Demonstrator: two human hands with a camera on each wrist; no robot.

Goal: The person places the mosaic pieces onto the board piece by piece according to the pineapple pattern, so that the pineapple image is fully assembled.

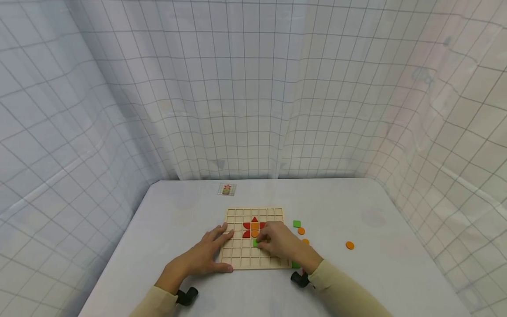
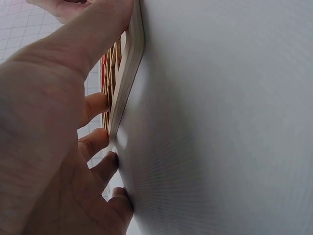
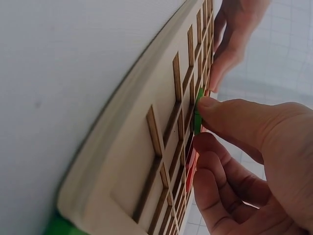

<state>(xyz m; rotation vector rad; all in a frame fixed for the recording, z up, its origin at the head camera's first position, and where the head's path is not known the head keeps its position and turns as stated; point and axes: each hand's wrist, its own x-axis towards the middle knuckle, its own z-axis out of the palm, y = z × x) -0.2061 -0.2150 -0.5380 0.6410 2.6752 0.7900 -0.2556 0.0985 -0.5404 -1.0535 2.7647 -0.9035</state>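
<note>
Pinching a green square (image 1: pixel 255 243) between thumb and fingertips of the right hand (image 1: pixel 280 240), on the gridded wooden board (image 1: pixel 245 263), just on the near side of orange pieces (image 1: pixel 255 226) flanked by red pieces (image 1: pixel 246 234). Resting the left hand (image 1: pixel 203 255), with spread fingers, at the board's left edge. Off to the right on the counter (image 1: pixel 380 215): orange discs (image 1: pixel 350 245) and a loose green square (image 1: pixel 297 223); beyond the board, a picture card (image 1: pixel 227 189).

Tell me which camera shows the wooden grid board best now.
The head view: it shows the wooden grid board from above, most of its face in sight, though the right hand covers part. The left wrist view shows mainly its edge; the right wrist view shows one corner close up and its face steeply slanted.
</note>
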